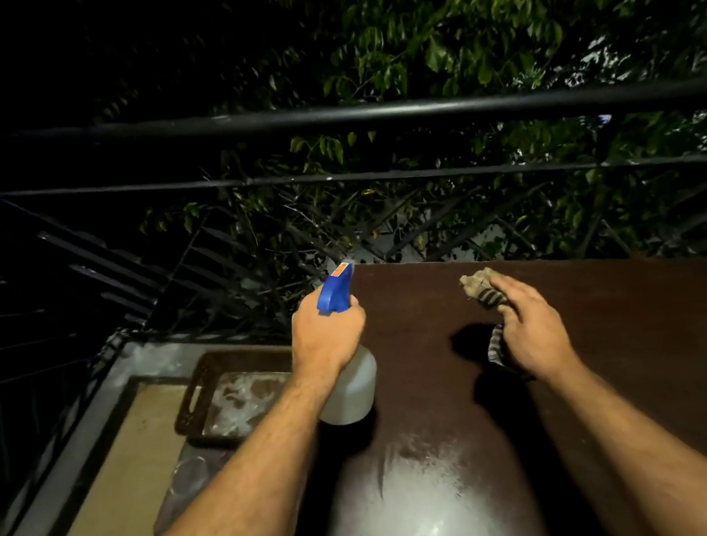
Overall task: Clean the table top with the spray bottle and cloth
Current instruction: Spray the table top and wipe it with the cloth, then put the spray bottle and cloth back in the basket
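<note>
The left hand (328, 339) grips the neck of the spray bottle (348, 361), its fingers curled round it just below the blue trigger head (336, 291), which points toward 12 o'clock and carries a small orange label on top. The bottle's pale, translucent body stands upright on the dark brown bench (631, 339) near its left edge, at about 10 o'clock from the bright glare patch (424, 520) that shines on the near part of the surface. The right hand (531, 323) lies at 3 o'clock from the bottle, well apart from it, and holds the cloth (482, 291) against the bench; its fingers are bent over the striped, bunched fabric, and one end of the cloth sticks out past the fingertips toward 11 o'clock while another fold shows under the palm side at 7 o'clock. Whether the thumb pinches the cloth cannot be told. Both forearms are bare and reach in from the bottom of the view. At 9 o'clock from the bottle, lower down beside the bench, sits a dark basket-like tray (205, 397) with a handle slot and a pale, wet-looking inside. Beyond the bench at 12 o'clock runs a black metal railing (364, 115), with green leaves (489, 24) behind it in the dark.
</note>
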### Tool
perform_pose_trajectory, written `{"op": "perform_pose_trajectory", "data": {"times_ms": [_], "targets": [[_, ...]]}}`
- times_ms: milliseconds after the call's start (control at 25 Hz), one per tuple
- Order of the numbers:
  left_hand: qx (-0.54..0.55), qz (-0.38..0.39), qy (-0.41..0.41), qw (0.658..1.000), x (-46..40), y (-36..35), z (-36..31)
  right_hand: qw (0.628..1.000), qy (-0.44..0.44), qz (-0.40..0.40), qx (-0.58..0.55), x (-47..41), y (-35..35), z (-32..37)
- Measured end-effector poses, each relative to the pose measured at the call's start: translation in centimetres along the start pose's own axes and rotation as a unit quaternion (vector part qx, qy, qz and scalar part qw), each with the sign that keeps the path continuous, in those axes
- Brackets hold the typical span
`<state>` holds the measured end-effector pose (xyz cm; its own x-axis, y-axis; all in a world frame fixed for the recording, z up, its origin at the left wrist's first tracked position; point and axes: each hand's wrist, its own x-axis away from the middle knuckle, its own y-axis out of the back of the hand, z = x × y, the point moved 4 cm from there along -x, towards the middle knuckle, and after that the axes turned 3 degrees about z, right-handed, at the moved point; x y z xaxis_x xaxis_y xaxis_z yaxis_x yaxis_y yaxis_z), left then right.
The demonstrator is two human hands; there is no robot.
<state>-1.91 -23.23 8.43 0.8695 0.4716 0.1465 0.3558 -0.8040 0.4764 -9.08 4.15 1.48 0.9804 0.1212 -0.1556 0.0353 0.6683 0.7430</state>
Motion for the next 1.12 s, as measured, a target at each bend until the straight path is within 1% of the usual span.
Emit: {"op": "perform_pose_trajectory", "data": {"times_ms": [200,440,560,680,920,1040,1120], "targets": [[0.031,-0.013,-0.003,0.999,-4.3,5.1,2.1,1.000,0.004,-0.008,-0.001,-2.1,-3.6,5.8],[0.037,-0.028,0.008,0.999,-10.3,11.0,6.5,1.000,0.009,0.000,0.008,-4.7,-10.0,12.1],[0.043,-0.024,0.015,0.999,-12.3,12.9,9.0,1.000,0.000,-0.002,-0.005,-5.2,-12.5,14.5],[0.062,-0.013,0.021,0.998,-14.0,14.3,11.4,1.000,0.006,0.016,-0.018,-5.7,-15.3,17.4],[0.100,0.001,0.057,0.993,-17.2,15.7,17.8,0.996,0.000,0.060,-0.063,-4.6,-24.3,21.0],[0.103,0.011,0.046,0.994,-18.5,15.4,21.8,0.993,-0.011,0.097,-0.074,-2.9,-30.9,20.9],[0.092,0.004,0.026,0.995,-19.3,15.1,24.0,0.989,-0.033,0.124,-0.073,-1.8,-34.9,20.1]]}}
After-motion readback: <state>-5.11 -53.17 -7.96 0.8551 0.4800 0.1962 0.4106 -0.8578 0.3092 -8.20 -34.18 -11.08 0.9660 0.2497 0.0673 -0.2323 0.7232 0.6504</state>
